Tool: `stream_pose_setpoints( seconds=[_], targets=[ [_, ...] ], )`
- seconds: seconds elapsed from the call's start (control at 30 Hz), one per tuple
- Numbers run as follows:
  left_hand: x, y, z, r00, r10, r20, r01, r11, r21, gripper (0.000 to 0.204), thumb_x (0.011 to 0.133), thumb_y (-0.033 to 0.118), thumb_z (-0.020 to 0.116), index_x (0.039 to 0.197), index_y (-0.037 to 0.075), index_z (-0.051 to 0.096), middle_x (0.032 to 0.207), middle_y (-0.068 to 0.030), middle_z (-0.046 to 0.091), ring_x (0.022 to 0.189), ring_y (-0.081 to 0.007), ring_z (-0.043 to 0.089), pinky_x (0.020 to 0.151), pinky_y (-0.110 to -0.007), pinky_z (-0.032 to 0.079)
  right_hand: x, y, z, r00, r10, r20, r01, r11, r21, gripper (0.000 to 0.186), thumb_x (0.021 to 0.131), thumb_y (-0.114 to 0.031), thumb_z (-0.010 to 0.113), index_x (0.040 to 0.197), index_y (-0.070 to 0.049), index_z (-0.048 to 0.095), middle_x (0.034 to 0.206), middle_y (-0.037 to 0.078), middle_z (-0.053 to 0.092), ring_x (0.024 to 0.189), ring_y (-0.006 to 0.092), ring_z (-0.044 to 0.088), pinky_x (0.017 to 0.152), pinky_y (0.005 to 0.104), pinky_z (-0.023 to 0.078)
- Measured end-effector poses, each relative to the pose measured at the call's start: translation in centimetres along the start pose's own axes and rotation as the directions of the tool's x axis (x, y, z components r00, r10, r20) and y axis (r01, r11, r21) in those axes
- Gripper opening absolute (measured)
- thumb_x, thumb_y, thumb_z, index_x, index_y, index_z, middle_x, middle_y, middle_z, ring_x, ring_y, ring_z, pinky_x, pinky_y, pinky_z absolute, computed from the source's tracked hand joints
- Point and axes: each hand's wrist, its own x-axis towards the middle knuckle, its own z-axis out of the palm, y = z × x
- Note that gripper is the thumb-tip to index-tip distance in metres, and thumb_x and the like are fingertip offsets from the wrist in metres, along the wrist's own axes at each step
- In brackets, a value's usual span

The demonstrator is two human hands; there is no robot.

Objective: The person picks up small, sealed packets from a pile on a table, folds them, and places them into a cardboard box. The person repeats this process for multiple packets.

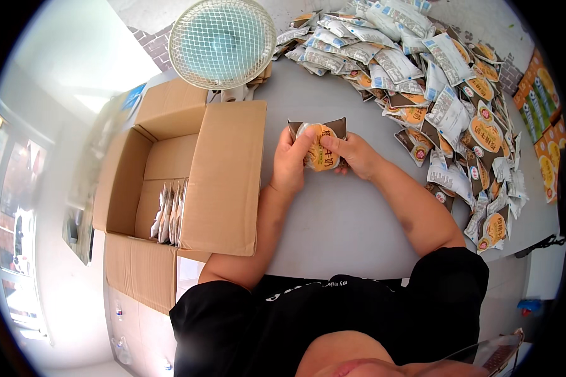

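Observation:
Both my hands grip a brown pouch with an orange oval label, held upright over the grey table. My left hand holds its left side with the thumb on the front. My right hand holds the right side, thumb pressed on the label and fingertips partly behind. An open cardboard box stands left of my hands, with several pouches standing on edge inside. A large heap of similar pouches, some showing white backs, others brown fronts, spreads from the back of the table down the right side.
A round fan with a wire guard stands behind the box. Orange and green printed cartons are stacked beyond the table's right edge. A glazed door is at the far left, and small bottles stand on the floor at the lower left.

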Motion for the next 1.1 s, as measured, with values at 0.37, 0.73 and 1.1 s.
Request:
stream_pose_setpoints(
  seconds=[0.37, 0.73, 1.1],
  targets=[
    [0.5, -0.2, 0.2, 0.981, 0.024, -0.190, 0.006, 0.988, 0.157, 0.028, 0.096, 0.026, 0.059, 0.101, 0.000, 0.050, 0.092, -0.0038, 0.057, 0.085, -0.0084, 0.053, 0.071, -0.026, 0.047, 0.3, 0.2, 1.4, 0.971, -0.014, -0.237, 0.048, 0.989, 0.137, 0.036, 0.089, -0.044, 0.064, 0.099, -0.010, 0.066, 0.077, -0.001, 0.064, 0.058, 0.0047, 0.054, 0.046, 0.0205, 0.041],
    [1.0, -0.7, -0.1, 0.971, -0.072, -0.230, 0.081, 0.996, 0.029, 0.037, 0.102, 0.036, 0.045, 0.094, 0.001, 0.056, 0.086, -0.0018, 0.058, 0.077, -0.0097, 0.054, 0.071, -0.026, 0.047, -1.0, -1.1, 2.0, 0.979, -0.137, -0.152, 0.157, 0.979, 0.131, 0.029, 0.094, -0.032, 0.061, 0.104, -0.005, 0.066, 0.084, 0.001, 0.066, 0.066, 0.0059, 0.058, 0.051, 0.0223, 0.046],
    [1.4, -0.9, -1.1, 0.924, 0.168, -0.342, 0.008, 0.889, 0.459, 0.057, 0.099, 0.051, 0.039, 0.110, -0.002, 0.057, 0.094, -0.0085, 0.060, 0.088, -0.0164, 0.056, 0.078, -0.032, 0.047, 0.7, 0.8, 1.0, 0.696, -0.603, -0.389, 0.412, 0.779, -0.472, 0.026, 0.087, -0.025, 0.068, 0.102, -0.004, 0.064, 0.088, 0.004, 0.065, 0.076, 0.0187, 0.062, 0.065, 0.0328, 0.050]
  ],
)
